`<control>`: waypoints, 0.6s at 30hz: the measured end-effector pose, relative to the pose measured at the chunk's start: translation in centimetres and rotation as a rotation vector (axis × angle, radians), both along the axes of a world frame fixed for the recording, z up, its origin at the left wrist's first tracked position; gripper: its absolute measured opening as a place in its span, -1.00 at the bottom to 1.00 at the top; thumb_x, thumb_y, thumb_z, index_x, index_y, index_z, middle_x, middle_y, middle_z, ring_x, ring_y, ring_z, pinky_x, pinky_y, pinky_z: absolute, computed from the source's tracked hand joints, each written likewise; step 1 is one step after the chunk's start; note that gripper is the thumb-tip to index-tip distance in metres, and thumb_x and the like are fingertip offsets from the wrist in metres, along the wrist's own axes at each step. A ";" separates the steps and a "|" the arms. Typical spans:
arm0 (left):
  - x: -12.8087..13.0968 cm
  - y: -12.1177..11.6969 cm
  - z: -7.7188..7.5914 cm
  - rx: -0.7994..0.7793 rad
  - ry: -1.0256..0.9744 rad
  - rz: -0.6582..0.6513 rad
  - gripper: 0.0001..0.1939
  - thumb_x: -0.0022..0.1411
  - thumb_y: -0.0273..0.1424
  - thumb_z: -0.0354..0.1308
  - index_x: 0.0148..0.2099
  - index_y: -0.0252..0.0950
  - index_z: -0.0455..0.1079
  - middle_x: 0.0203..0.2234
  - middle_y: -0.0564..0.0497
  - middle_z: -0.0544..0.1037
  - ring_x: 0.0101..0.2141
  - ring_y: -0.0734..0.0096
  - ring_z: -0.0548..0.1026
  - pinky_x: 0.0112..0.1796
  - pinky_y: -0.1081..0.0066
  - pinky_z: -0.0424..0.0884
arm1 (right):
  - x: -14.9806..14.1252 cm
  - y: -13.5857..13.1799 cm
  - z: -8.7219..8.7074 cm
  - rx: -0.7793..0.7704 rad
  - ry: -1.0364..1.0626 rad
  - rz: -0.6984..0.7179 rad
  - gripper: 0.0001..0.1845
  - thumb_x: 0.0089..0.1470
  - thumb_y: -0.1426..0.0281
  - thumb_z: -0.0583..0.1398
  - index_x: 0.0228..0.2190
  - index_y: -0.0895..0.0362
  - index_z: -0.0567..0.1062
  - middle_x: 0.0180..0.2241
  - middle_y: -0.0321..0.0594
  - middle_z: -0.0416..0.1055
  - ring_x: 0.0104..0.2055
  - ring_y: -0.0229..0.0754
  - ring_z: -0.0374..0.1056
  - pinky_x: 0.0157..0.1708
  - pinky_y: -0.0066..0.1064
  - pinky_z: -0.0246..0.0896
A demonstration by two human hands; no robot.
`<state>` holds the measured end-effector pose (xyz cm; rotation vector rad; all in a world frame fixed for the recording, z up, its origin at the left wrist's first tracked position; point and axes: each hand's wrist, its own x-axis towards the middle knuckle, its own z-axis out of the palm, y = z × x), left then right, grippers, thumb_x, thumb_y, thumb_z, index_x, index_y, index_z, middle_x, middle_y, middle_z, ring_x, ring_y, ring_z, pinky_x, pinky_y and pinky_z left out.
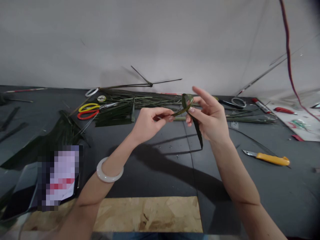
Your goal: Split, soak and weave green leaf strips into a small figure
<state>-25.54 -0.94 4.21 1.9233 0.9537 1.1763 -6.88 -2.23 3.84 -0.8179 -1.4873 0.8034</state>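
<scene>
Both hands are raised above the dark table (155, 166), working one green leaf strip (187, 104). My left hand (150, 121) is closed, pinching one end of the strip between thumb and fingers; a pale bangle sits on that wrist. My right hand (208, 116) pinches the strip where it curls into a small loop, with the index finger stretched out above. A dark tail of the strip hangs down below my right hand.
A pile of green leaf strips (125, 108) lies at the back. Yellow-handled scissors (88, 107) and red-handled scissors (87, 115) lie left of it. A yellow-handled cutter (271, 158) lies at right. Tape rolls (238, 102), a phone (60, 178) and a bare wood patch (150, 213) are also there.
</scene>
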 end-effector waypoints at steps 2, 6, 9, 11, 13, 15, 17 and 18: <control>0.0 0.1 -0.1 -0.007 -0.008 -0.009 -0.85 0.08 -0.41 0.19 -0.30 -0.32 0.56 -0.45 -0.01 0.62 -0.41 0.37 0.57 -0.37 0.48 0.49 | 0.0 -0.3 0.0 0.059 -0.061 -0.051 -0.57 0.03 0.17 0.25 -0.02 -0.20 0.43 -0.03 -0.28 0.36 -0.49 -0.33 0.38 -0.59 -0.39 0.44; -0.1 0.1 0.0 -0.014 -0.005 -0.020 -0.85 0.09 -0.42 0.19 -0.30 -0.31 0.56 -0.44 0.00 0.62 -0.40 0.37 0.57 -0.34 0.47 0.49 | 0.0 -0.9 0.0 0.124 -0.186 -0.109 -0.74 0.12 0.15 0.17 -0.15 -0.16 0.53 0.08 -0.26 0.26 -0.38 -0.25 0.44 -0.53 -0.34 0.48; -0.1 0.0 0.2 -0.003 -0.005 -0.043 -0.87 0.08 -0.43 0.19 -0.30 -0.31 0.55 -0.43 0.00 0.62 -0.38 0.37 0.57 -0.32 0.47 0.49 | -0.2 -1.0 0.0 0.144 -0.169 -0.101 -0.75 0.12 0.17 0.17 -0.15 -0.14 0.53 0.06 -0.23 0.27 -0.38 -0.22 0.45 -0.56 -0.34 0.47; -0.1 0.0 0.3 -0.007 -0.008 -0.051 -0.88 0.08 -0.43 0.20 -0.31 -0.31 0.55 -0.42 0.00 0.62 -0.38 0.36 0.57 -0.32 0.47 0.49 | -0.3 -1.0 0.0 0.143 -0.138 -0.089 -0.75 0.13 0.18 0.17 -0.15 -0.11 0.51 0.05 -0.22 0.27 -0.38 -0.23 0.45 -0.57 -0.37 0.46; -0.1 0.1 0.2 -0.028 -0.023 -0.059 -0.88 0.07 -0.42 0.21 -0.31 -0.31 0.55 -0.42 0.00 0.62 -0.38 0.36 0.57 -0.33 0.46 0.49 | -0.5 -1.1 0.1 0.124 -0.124 -0.082 -0.76 0.13 0.19 0.17 -0.16 -0.09 0.50 0.04 -0.22 0.27 -0.38 -0.24 0.45 -0.58 -0.40 0.45; -0.1 0.2 0.0 -0.052 -0.040 -0.071 -0.87 0.07 -0.42 0.20 -0.31 -0.31 0.55 -0.43 0.00 0.62 -0.37 0.35 0.58 -0.33 0.44 0.50 | -0.6 -1.1 0.2 0.102 -0.116 -0.078 -0.78 0.12 0.19 0.18 -0.19 -0.06 0.48 0.02 -0.21 0.28 -0.38 -0.25 0.44 -0.59 -0.42 0.44; 0.0 0.3 -0.2 -0.057 -0.054 -0.084 -0.86 0.08 -0.42 0.19 -0.30 -0.31 0.55 -0.44 0.00 0.62 -0.37 0.34 0.58 -0.33 0.44 0.51 | -0.7 -1.1 0.2 0.093 -0.096 -0.075 -0.79 0.10 0.19 0.19 -0.22 -0.04 0.47 0.01 -0.20 0.28 -0.38 -0.24 0.44 -0.60 -0.43 0.44; 0.0 0.3 -0.3 -0.054 -0.054 -0.090 -0.86 0.08 -0.42 0.19 -0.30 -0.30 0.55 -0.44 0.00 0.62 -0.37 0.34 0.58 -0.33 0.44 0.51 | -0.7 -1.2 0.2 0.089 -0.083 -0.072 -0.80 0.09 0.19 0.20 -0.24 -0.03 0.46 -0.01 -0.20 0.28 -0.38 -0.24 0.44 -0.60 -0.43 0.44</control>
